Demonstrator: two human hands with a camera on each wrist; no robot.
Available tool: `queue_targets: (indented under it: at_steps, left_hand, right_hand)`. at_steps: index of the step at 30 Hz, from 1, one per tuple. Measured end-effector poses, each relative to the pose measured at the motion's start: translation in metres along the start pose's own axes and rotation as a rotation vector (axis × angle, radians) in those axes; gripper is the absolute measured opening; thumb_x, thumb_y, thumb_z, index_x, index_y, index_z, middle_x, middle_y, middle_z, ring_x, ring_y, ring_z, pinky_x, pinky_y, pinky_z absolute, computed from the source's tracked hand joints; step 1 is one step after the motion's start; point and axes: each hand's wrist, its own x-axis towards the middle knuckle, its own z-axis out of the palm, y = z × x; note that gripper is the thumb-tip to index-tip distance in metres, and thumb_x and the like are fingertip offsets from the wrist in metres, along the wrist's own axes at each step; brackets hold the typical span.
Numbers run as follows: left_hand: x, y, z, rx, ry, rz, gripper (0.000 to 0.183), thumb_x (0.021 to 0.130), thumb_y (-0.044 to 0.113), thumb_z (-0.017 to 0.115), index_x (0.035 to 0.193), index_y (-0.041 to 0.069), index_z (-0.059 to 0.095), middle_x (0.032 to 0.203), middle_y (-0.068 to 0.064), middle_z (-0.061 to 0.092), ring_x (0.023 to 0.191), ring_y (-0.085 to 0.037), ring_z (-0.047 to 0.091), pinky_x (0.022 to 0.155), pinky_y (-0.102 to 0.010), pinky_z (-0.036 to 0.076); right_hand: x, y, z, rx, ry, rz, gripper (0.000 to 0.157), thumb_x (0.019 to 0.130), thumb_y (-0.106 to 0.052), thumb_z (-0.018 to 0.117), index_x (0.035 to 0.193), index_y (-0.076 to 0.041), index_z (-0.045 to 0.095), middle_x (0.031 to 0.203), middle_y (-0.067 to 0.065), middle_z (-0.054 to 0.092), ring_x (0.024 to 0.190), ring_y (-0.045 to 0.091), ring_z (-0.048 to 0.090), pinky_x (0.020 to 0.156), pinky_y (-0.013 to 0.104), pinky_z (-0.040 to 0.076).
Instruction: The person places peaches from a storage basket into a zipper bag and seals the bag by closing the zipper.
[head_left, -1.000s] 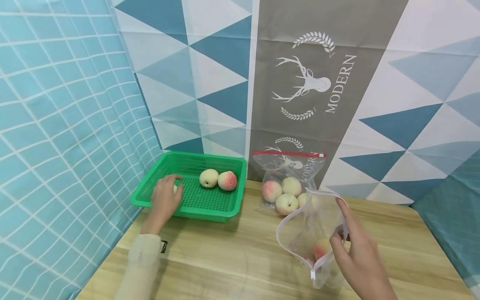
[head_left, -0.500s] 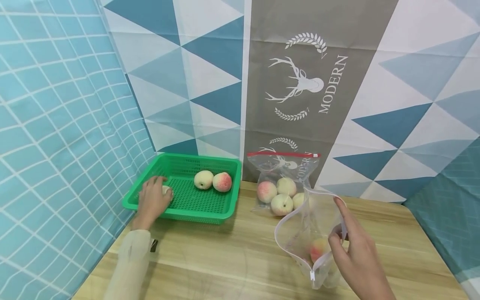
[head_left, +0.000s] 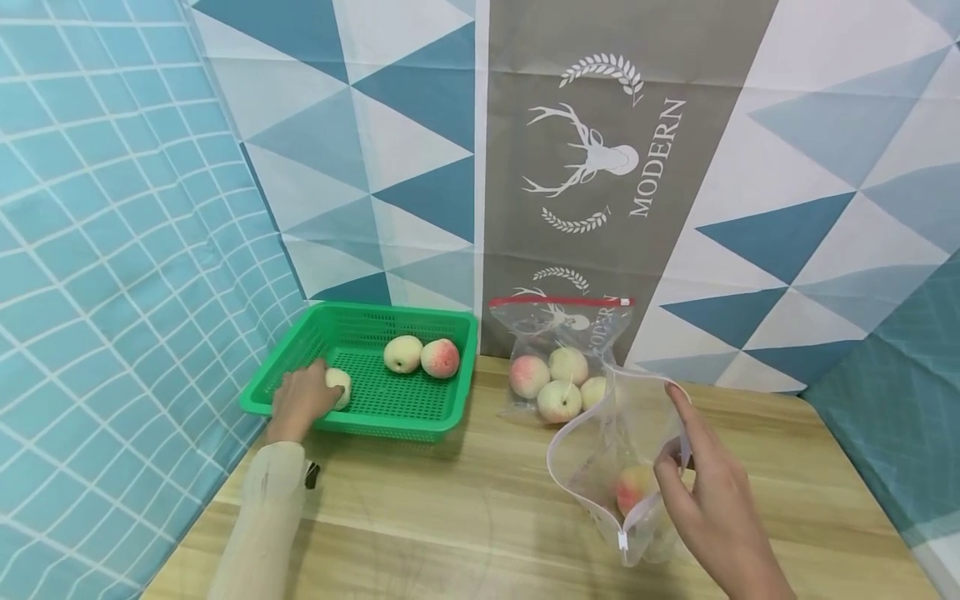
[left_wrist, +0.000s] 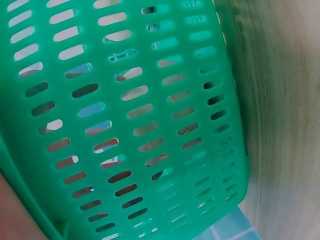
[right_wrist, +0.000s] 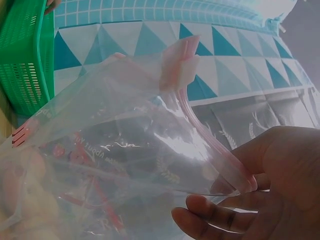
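At the left end of the green plastic basket (head_left: 367, 427), my left hand (head_left: 298, 400) holds a pale peach (head_left: 340, 388), its fingers against the peach's left side and partly out of sight. Seen from the left wrist, the basket's slotted wall (left_wrist: 130, 110) hides most of that grip. My right hand (head_left: 716, 500) pinches the rim of a clear zip bag (head_left: 592, 467) between thumb and fingers, and the bag's mouth gapes. Inside it lies a red-and-yellow peach (head_left: 633, 490). From the right wrist, the hand (right_wrist: 270, 185) grips the pinkish zip edge (right_wrist: 220, 155).
Two more peaches (head_left: 422, 357) rest in the basket's right half. Behind the held bag, a red-topped zip bag (head_left: 562, 321) with several peaches stands near the patterned back wall. Beneath everything is a wooden table (head_left: 450, 517). A blue tiled cloth (head_left: 120, 250) hangs at the left.
My left hand has shifted slightly toward the basket's left end, and more of the peach beside it shows. The right hand keeps its hold on the bag. The head view has turned slightly right.
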Motion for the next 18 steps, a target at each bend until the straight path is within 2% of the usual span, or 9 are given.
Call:
queue_targets:
  at_steps: [3,11,14,18]
  left_hand:
    - [-0.0011,0.0004,-0.0018,-0.009,-0.016,-0.001,0.057,0.091,0.033,0.066,0.132,-0.004,0.050,0.108,-0.030,0.061,0.084,-0.042,0.057,0.058,-0.048,0.044]
    - [-0.0020,0.0035,-0.0046,-0.009,-0.086,-0.002,0.069,0.091,0.035,0.067,0.142,-0.004,0.043,0.116,-0.033,0.060,0.086,-0.042,0.061,0.064,-0.052,0.046]
    - [-0.0036,0.0040,-0.0044,-0.019,-0.077,0.007,0.068,0.090,0.037,0.069,0.141,-0.003,0.046,0.113,-0.031,0.062,0.082,-0.039,0.062,0.062,-0.050,0.047]
    - [-0.0052,0.0042,-0.0039,-0.047,-0.017,0.048,0.067,0.088,0.035,0.073,0.139,-0.001,0.050,0.113,-0.029,0.063,0.085,-0.041,0.063,0.062,-0.052,0.049]
  right_hand:
    - [0.0001,0.0004,0.0004,0.008,0.003,-0.009,0.081,0.084,0.010,0.058,0.156,-0.019,0.033,0.077,-0.007,0.049,0.070,0.006,0.045,0.064,0.017,0.035]
    - [0.0017,0.0014,-0.0028,-0.002,-0.005,-0.012,0.078,0.086,0.008,0.056,0.156,-0.018,0.033,0.078,-0.006,0.050,0.071,0.007,0.047,0.065,0.020,0.038]
    - [0.0015,0.0011,-0.0020,0.012,-0.021,-0.021,0.079,0.087,0.008,0.055,0.157,-0.018,0.031,0.079,-0.006,0.050,0.071,0.006,0.047,0.065,0.021,0.040]
    - [0.0007,0.0002,0.0009,0.046,-0.025,-0.048,0.079,0.086,0.010,0.054,0.157,-0.017,0.031,0.079,-0.007,0.050,0.071,0.005,0.047,0.065,0.019,0.039]
